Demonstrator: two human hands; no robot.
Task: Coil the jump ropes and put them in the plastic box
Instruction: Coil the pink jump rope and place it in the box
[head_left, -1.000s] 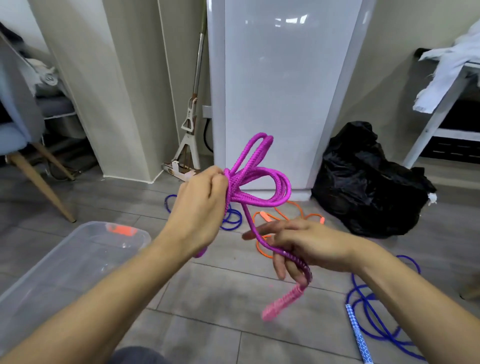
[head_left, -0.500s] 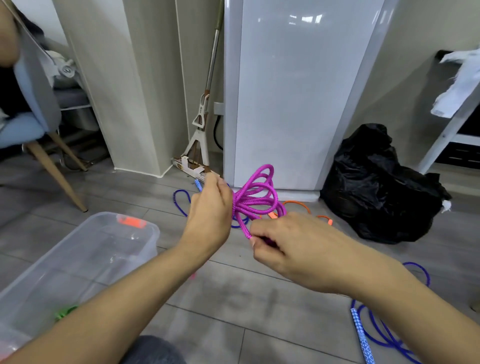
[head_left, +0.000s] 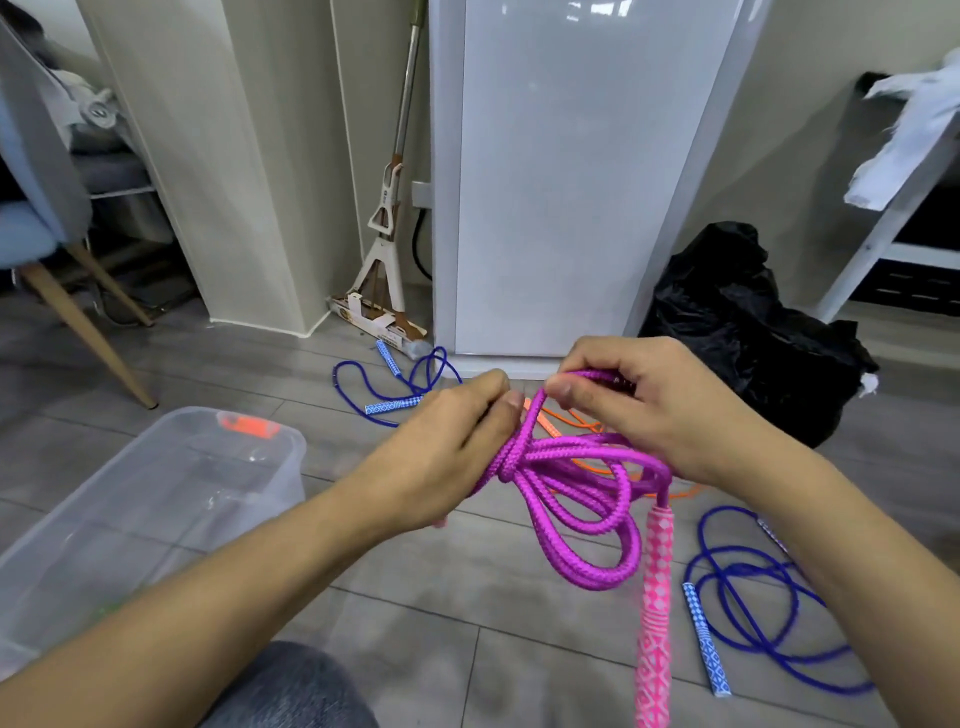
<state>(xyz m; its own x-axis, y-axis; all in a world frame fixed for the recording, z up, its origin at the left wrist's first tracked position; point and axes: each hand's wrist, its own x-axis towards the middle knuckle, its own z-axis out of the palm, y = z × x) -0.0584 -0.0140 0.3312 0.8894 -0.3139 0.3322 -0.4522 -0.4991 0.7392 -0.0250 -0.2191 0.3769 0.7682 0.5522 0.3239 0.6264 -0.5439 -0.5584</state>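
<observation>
A: Purple rope (head_left: 582, 499) is bunched between both hands, pink handle (head_left: 655, 613) dangling; left hand (head_left: 447, 457) clamped on the wrap, right hand (head_left: 639, 410) pinching a strand

B: So not boxed yet?

A: No. The plastic box (head_left: 156, 499) sits left on the floor, something orange at its far rim. Blue rope (head_left: 753, 597) lies loose at right, orange rope (head_left: 587, 431) beyond the hands, another blue rope (head_left: 395, 379) farthest; all three seem uncoiled

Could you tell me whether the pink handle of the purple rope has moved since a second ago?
Yes. The pink handle now hangs straight down below the right hand, lower and further right against the white cabinet.
</observation>
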